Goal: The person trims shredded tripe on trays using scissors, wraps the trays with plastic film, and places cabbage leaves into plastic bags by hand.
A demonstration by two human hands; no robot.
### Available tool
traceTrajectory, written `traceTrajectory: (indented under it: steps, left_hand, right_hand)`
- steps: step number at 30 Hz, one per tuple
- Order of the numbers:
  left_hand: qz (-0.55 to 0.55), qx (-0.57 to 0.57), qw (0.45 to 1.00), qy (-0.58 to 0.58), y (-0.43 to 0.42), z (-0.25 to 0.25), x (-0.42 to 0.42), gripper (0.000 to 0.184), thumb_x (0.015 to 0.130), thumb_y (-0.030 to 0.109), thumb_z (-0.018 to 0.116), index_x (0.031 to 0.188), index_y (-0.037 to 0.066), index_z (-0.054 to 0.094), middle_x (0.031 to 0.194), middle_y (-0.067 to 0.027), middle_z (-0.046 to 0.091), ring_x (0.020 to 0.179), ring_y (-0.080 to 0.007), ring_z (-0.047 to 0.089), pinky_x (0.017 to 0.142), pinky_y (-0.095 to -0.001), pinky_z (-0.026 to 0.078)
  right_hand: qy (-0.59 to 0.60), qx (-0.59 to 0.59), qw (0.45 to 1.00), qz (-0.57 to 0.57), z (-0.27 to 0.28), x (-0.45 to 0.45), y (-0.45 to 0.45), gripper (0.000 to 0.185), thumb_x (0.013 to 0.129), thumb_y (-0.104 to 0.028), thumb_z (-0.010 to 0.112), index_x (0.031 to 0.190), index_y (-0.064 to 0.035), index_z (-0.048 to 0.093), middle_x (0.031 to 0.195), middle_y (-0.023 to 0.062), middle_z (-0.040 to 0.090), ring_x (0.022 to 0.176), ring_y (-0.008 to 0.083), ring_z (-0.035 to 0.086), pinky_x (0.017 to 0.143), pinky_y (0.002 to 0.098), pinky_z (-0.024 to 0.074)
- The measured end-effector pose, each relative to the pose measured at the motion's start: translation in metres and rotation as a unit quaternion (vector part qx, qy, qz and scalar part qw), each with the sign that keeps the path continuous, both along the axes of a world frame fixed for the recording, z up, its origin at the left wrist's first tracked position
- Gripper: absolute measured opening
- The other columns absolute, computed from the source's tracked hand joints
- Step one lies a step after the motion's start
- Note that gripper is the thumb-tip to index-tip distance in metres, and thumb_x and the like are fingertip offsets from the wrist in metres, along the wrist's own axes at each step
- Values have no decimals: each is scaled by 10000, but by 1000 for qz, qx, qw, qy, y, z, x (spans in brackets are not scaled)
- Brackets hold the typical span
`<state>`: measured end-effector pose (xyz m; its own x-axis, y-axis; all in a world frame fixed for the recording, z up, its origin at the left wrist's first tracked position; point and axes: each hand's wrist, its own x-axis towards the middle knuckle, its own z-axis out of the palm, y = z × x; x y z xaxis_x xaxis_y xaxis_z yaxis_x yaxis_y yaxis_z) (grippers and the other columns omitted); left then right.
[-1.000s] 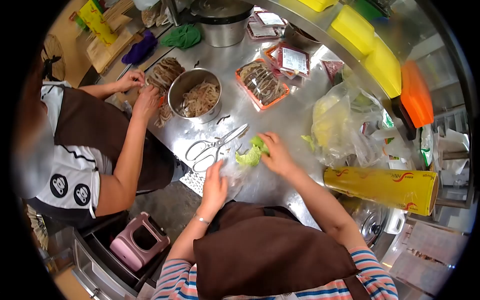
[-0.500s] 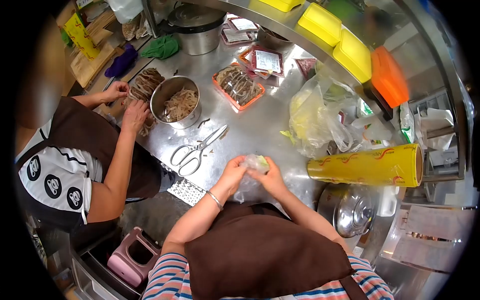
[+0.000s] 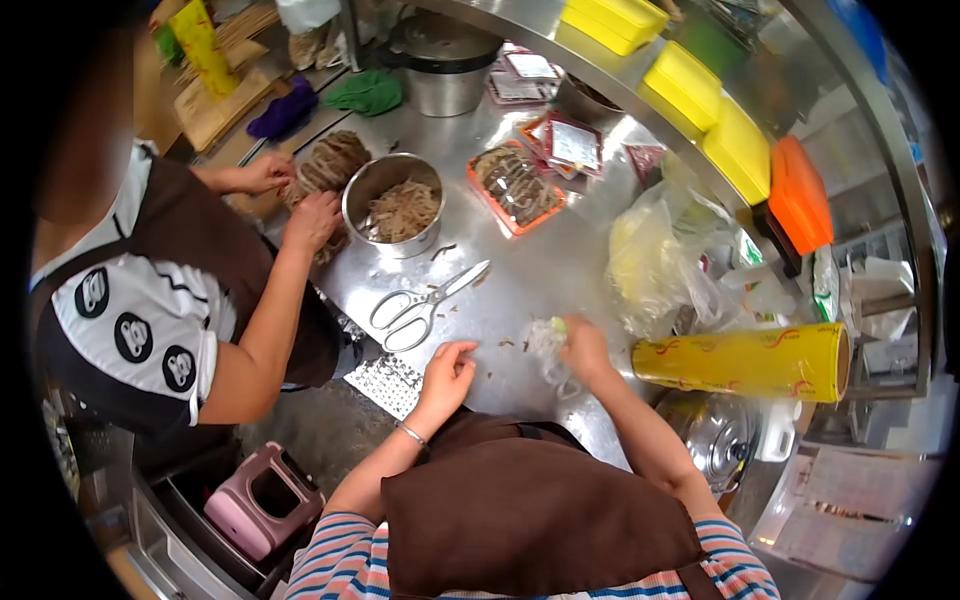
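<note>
My right hand (image 3: 585, 354) is closed on a crumpled clear plastic bag (image 3: 545, 340), with a bit of pale green showing by the fingers. The bag hangs just over or on the steel table (image 3: 530, 270); which of the two I cannot tell. My left hand (image 3: 446, 382), a bangle at its wrist, holds nothing, fingers loosely bent and apart near the table's front edge. Large metal scissors (image 3: 428, 306) lie beyond it, blades pointing away to the right. Small dark scraps lie between my hands.
At the left a co-worker's hands (image 3: 300, 205) handle brown, stringy food (image 3: 335, 160) beside a steel pot (image 3: 393, 205). Farther back sits an orange-rimmed tray (image 3: 515, 188). A yellow film roll (image 3: 740, 362) and a plastic bag (image 3: 650, 260) stand right, below a steel shelf.
My hands have parted: the left let go of the plastic bag and moved left, while the right carried it rightward. The whole view has shifted slightly.
</note>
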<state>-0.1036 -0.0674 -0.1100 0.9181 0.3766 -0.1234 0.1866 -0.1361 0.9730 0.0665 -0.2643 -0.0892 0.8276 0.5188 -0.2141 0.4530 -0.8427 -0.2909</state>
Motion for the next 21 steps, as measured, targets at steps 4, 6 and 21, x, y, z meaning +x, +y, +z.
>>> traceTrajectory:
  steps: [4,6,21]
  left_hand:
    - [-9,202,979,15,-1,6,-11,311,783,14,565,1093,16,534,1072,-142,509,773,-239,595,688,-335,495]
    - [-18,234,972,-8,-15,-7,-1,314,773,-8,554,1085,13,524,1091,-150,487,726,-255,594,677,-344,496]
    - [383,-651,639,-146,-82,-73,-66,392,952,381,416,1112,55,563,1081,-72,602,1028,-213,560,924,-355,426]
  right_hand:
    - [-37,178,983,-11,-1,-14,28,384,641,26,563,1022,-12,552,1125,200,514,1049,372,503,873,429,421]
    - [-110,236,964,-44,-19,-14,35,400,625,15,570,1022,-28,557,1130,184,520,1092,355,485,913,430,398]
    - [65,415,842,338,-30,-148,60,361,640,96,517,969,-38,578,977,137,594,940,315,558,835,365,432]
